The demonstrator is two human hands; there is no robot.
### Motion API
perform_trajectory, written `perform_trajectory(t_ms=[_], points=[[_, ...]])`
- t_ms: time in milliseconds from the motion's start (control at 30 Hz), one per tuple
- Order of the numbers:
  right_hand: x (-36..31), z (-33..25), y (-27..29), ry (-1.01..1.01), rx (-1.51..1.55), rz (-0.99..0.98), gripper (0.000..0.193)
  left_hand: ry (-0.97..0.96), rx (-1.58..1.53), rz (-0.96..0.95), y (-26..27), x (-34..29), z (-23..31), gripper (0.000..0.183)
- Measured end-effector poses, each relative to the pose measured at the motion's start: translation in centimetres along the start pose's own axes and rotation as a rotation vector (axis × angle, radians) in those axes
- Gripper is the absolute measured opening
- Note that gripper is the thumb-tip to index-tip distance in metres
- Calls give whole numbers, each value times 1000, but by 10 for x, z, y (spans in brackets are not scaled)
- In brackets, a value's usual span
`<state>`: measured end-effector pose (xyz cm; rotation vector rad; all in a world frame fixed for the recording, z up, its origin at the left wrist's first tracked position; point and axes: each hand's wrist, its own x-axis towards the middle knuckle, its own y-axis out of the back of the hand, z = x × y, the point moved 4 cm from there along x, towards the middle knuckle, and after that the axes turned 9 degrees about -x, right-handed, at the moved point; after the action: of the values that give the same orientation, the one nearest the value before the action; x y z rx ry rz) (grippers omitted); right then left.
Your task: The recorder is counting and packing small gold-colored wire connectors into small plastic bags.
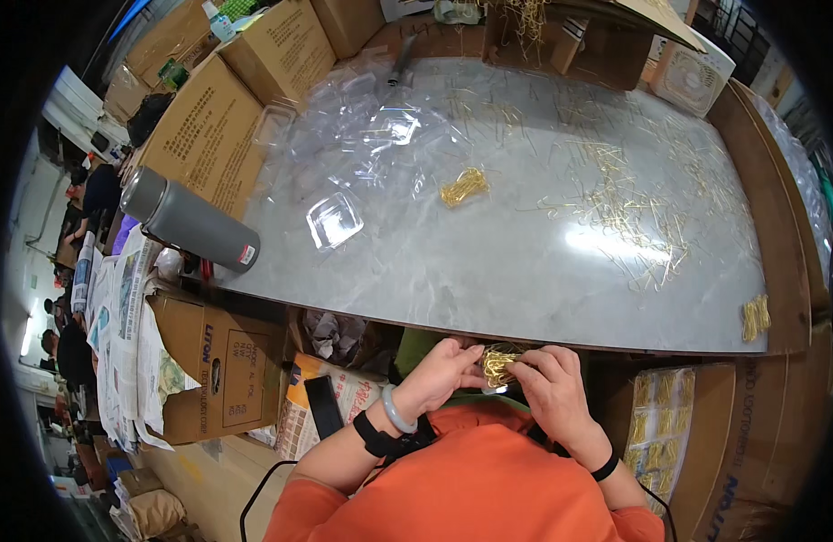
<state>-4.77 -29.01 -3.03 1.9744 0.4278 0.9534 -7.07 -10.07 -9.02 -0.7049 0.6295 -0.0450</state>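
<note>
At the table's near edge, in front of my orange shirt, both hands close round a bundle of gold wire hooks point(499, 365). My left hand point(442, 372) grips its left side with thumb and fingers. From the right, the bent fingers of my right hand point(553, 387) press on it. A shiny transparent bit shows under the bundle; I cannot tell whether that is a plastic box. Another gold hook bundle point(464, 187) lies mid-table, and a third bundle point(756, 318) rests at the right corner. Loose gold hooks point(615, 194) spread over the table's right half.
Transparent plastic boxes point(335, 219) pile up on the grey table point(389, 289) at the left. A grey bottle point(195, 221) stands at the left edge. An open carton point(705, 425) with packed gold bundles sits at lower right. A white fan point(692, 77) stands far right.
</note>
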Motion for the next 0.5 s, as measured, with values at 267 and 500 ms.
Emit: perform_trajectory(t_ms=[267,500], points=[[3,-11,14,-30,300,-64,30,-61,89,-23,-3,-40,11,16],[50,5,16,-76,203,150,32,-360,329,-20,-27,0,72,15]])
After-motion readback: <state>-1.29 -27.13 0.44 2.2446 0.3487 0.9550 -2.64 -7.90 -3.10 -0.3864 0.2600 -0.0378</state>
